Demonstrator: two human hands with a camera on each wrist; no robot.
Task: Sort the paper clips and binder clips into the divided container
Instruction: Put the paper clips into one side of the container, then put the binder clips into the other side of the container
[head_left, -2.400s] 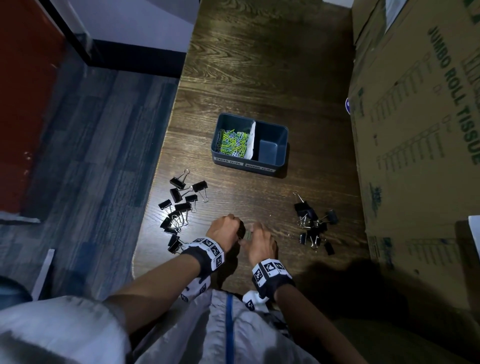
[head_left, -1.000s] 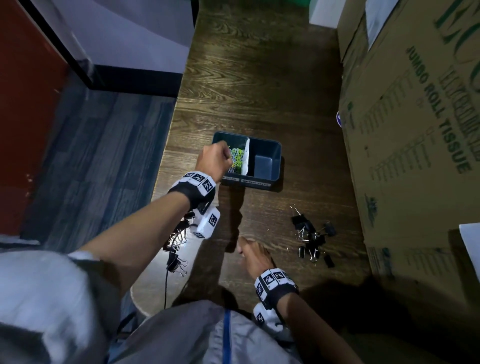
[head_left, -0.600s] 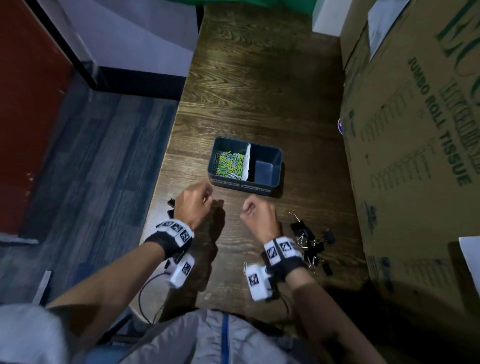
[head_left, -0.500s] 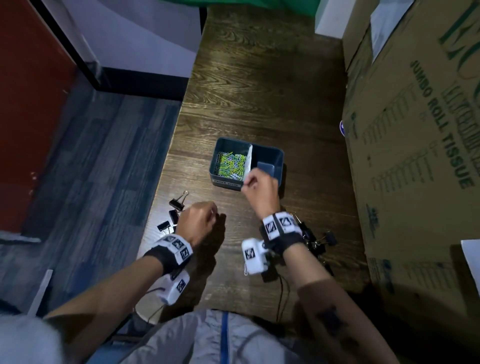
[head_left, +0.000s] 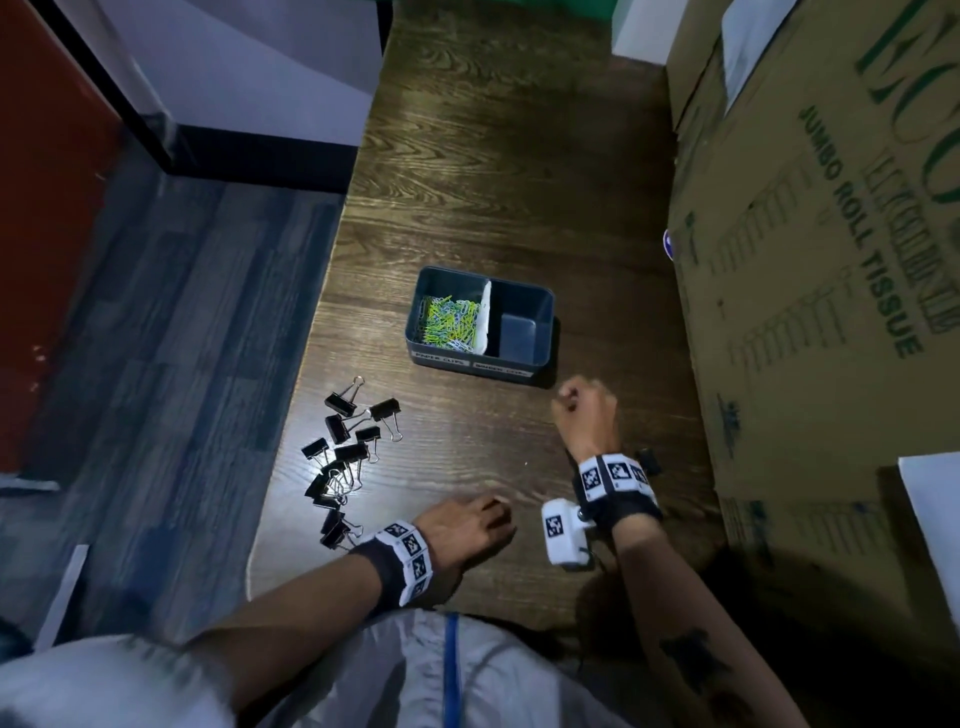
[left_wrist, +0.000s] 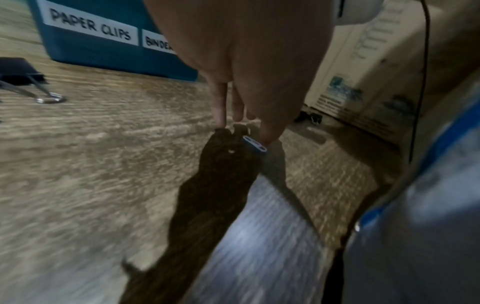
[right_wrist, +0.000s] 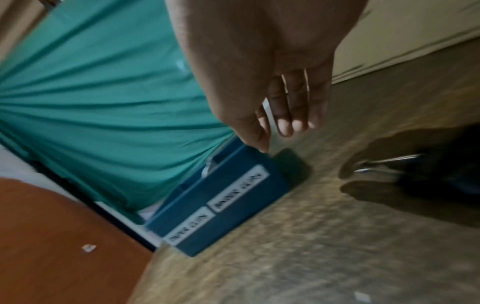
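The blue divided container (head_left: 470, 362) stands mid-table; its left compartment holds coloured paper clips (head_left: 451, 328), and its right compartment (head_left: 519, 332) looks empty. Several black binder clips (head_left: 345, 457) lie in a pile at the left. My left hand (head_left: 496, 512) is low near the front edge. In the left wrist view its fingers (left_wrist: 219, 117) reach down straight, and the thumb tip touches a blue paper clip (left_wrist: 255, 147) on the wood. My right hand (head_left: 563, 402) hovers just right of the container's front, fingers loosely curled (right_wrist: 285, 125), holding nothing.
A tall cardboard box (head_left: 831, 260) walls off the table's right side. More binder clips (right_wrist: 389, 162) lie by it, mostly hidden behind my right wrist in the head view. The table's left edge drops to grey carpet (head_left: 182, 364).
My right hand drew back from over the container to its front right. My left hand moved toward me and came down onto the blue paper clip.
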